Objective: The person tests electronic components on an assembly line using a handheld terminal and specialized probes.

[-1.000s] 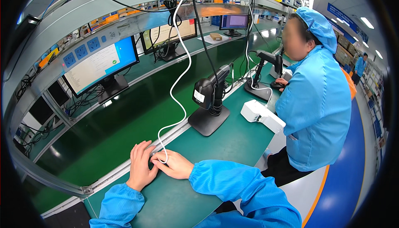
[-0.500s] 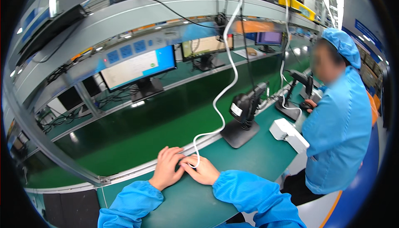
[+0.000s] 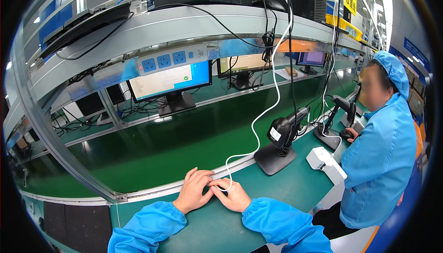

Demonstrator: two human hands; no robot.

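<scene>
Head view: your left hand lies palm down on the green surface, fingers spread flat and loose, fingertips touching the end of the white cable, gripping nothing that you can see. Just right of it, your right hand meets the same cable end, fingers curled in and apparently pinching it, though the exact grip is hidden. The cable end sits between your two hands, slightly nearer the right one, and its long run climbs up and to the right toward the overhead shelf. Right of the cable stands a black scanner on its stand, then a white box, then a co-worker in blue.
</scene>
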